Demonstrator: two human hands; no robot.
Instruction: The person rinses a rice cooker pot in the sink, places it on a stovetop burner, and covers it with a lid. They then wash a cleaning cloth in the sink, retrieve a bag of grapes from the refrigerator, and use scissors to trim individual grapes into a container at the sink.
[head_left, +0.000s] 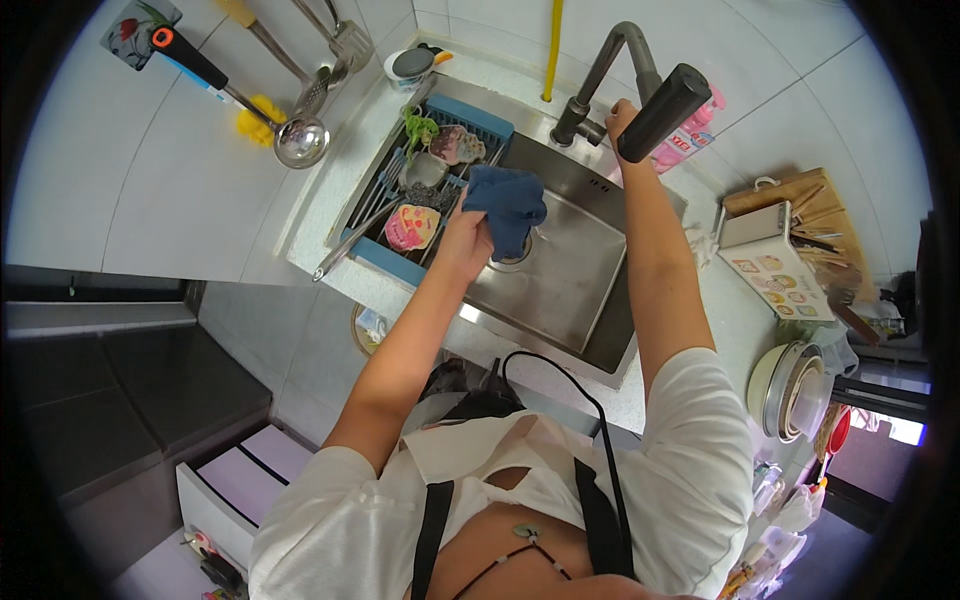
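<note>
Your left hand [470, 240] grasps a bunched dark blue cloth [508, 200], held above the sink [570, 260], between the rack along the sink's left edge and the bare basin floor. Part of the drain [514, 264] shows just below the cloth's hanging end. Your right hand [621, 117] reaches to the sink's rear edge, beside the faucet [612, 55]; the black spout head partly covers it, so you cannot tell whether the fingers grip anything. A pink bottle [688, 138] stands near that hand, by the counter's rear edge. On the blue-rimmed rack [385, 262]: leafy greens [421, 130] toward the rear, a pink-and-cream packet [411, 228] toward the front.
</note>
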